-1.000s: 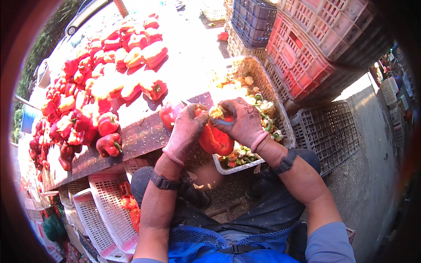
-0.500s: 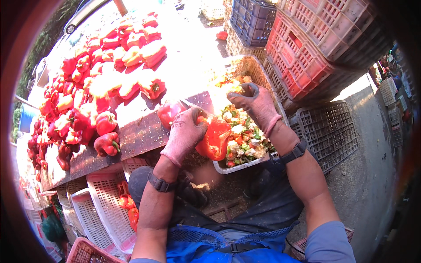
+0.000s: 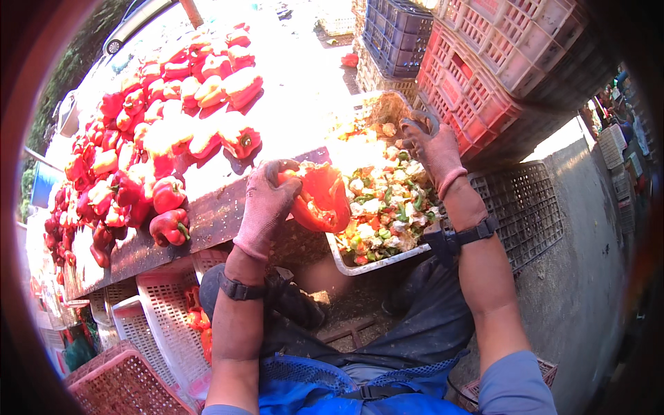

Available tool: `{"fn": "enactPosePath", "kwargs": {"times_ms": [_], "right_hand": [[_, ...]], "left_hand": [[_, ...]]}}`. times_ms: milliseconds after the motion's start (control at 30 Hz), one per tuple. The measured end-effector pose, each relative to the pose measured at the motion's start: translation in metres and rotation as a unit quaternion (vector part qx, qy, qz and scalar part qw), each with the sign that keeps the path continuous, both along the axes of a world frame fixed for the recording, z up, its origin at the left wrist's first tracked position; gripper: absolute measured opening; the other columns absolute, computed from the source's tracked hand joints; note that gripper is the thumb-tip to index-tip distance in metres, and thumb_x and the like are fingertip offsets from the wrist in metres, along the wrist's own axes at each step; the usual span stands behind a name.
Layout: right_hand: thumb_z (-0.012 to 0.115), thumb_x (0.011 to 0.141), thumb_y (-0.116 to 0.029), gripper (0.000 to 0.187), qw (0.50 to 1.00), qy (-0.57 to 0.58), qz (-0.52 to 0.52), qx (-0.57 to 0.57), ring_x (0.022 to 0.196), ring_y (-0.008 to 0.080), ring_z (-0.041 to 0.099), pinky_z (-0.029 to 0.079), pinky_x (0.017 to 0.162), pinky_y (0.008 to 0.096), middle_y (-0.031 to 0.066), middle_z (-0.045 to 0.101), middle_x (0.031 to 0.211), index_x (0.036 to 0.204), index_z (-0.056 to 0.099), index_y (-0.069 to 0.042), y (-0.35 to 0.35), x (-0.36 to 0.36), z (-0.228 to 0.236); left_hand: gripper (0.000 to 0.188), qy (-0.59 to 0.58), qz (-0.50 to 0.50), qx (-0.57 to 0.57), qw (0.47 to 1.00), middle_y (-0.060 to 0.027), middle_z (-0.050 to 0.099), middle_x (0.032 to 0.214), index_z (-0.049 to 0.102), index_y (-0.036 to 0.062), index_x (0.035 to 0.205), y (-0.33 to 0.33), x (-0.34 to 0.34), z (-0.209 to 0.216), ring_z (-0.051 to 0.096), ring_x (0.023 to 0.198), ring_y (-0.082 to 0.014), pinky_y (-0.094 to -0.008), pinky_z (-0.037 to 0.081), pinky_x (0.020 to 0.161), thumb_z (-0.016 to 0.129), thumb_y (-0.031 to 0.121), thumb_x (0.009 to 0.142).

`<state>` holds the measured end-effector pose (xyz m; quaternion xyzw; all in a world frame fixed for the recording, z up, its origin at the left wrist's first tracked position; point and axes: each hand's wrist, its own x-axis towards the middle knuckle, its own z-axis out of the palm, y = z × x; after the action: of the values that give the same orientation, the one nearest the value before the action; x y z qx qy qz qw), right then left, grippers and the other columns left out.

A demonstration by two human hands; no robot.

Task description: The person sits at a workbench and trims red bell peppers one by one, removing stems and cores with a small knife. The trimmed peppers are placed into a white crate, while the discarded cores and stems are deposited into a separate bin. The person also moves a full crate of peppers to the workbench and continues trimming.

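My left hand (image 3: 266,200), in a pinkish work glove, grips a hollowed red bell pepper (image 3: 324,200) by its left rim, with the torn opening showing. The pepper hangs beside the left edge of a pale tray (image 3: 377,263) heaped with pepper cores and scraps (image 3: 387,214). Over the tray's far right side is my right hand (image 3: 423,135), also gloved, with dark-stained fingers bent but apart; I see nothing held there. Whole red bell peppers (image 3: 166,194) lie spread over the table (image 3: 207,218) to the left.
Stacked red crates (image 3: 470,90) and a dark blue crate (image 3: 398,34) rise beyond the tray. A dark crate (image 3: 526,207) lies on the right. Below the table stand a white-pink crate (image 3: 173,325) holding red pepper pieces (image 3: 198,321) and a red crate (image 3: 128,384).
My left hand has drawn slightly left with the pepper. My right hand has moved right, away from it. The pepper seen behind my left hand no longer shows. The lower-left red crate shows more.
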<state>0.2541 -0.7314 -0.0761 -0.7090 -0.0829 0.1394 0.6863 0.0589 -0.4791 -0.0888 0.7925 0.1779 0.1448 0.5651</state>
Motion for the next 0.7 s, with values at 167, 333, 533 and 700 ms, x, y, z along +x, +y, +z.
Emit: {"fn": "enactPosePath", "kwargs": {"times_ms": [167, 333, 533, 700], "right_hand": [[0.077, 0.093, -0.020, 0.030, 0.997, -0.023, 0.072, 0.007, 0.068, 0.0080, 0.057, 0.050, 0.064, 0.0232, 0.0008, 0.067, 0.090, 0.114, 0.069, -0.001, 0.007, -0.014, -0.005], [0.075, 0.094, -0.030, 0.041, 0.986, -0.062, 0.137, -0.076, 0.074, 0.0098, 0.060, 0.048, 0.066, 0.0238, 0.0029, 0.069, 0.096, 0.124, 0.069, -0.004, 0.016, -0.021, -0.003], [0.074, 0.094, -0.034, 0.045, 0.966, -0.132, 0.199, -0.099, 0.073, 0.0103, 0.060, 0.049, 0.067, 0.0244, 0.0034, 0.069, 0.097, 0.125, 0.068, -0.002, 0.026, -0.031, -0.011], [0.071, 0.098, -0.031, 0.043, 0.939, -0.185, 0.254, -0.143, 0.080, 0.0116, 0.062, 0.051, 0.072, 0.0252, 0.0071, 0.071, 0.106, 0.127, 0.065, 0.000, 0.029, -0.035, -0.022]], "left_hand": [[0.027, -0.034, 0.047, -0.098, 0.993, -0.0053, 0.068, 0.093, 0.067, -0.0044, 0.113, 0.011, -0.016, 0.023, 0.065, 0.084, -0.0111, -0.0247, 0.054, 0.078, 0.067, 0.006, 0.088], [0.027, 0.002, 0.128, 0.113, 0.985, -0.0041, 0.068, 0.088, 0.068, -0.0003, 0.113, 0.056, -0.050, 0.057, 0.063, 0.077, -0.0101, -0.0238, 0.051, 0.071, 0.068, 0.007, 0.087], [0.027, -0.052, 0.284, 0.070, 0.955, -0.0162, 0.072, 0.088, 0.073, 0.0003, 0.103, 0.101, -0.180, 0.061, 0.070, 0.085, -0.0214, -0.0338, 0.056, 0.079, 0.071, 0.014, 0.080], [0.033, 0.141, 0.430, 0.250, 0.856, -0.0217, 0.072, 0.102, 0.070, 0.0027, 0.110, 0.124, -0.312, 0.038, 0.071, 0.098, -0.0352, -0.0427, 0.055, 0.088, 0.072, 0.019, 0.081]]}}
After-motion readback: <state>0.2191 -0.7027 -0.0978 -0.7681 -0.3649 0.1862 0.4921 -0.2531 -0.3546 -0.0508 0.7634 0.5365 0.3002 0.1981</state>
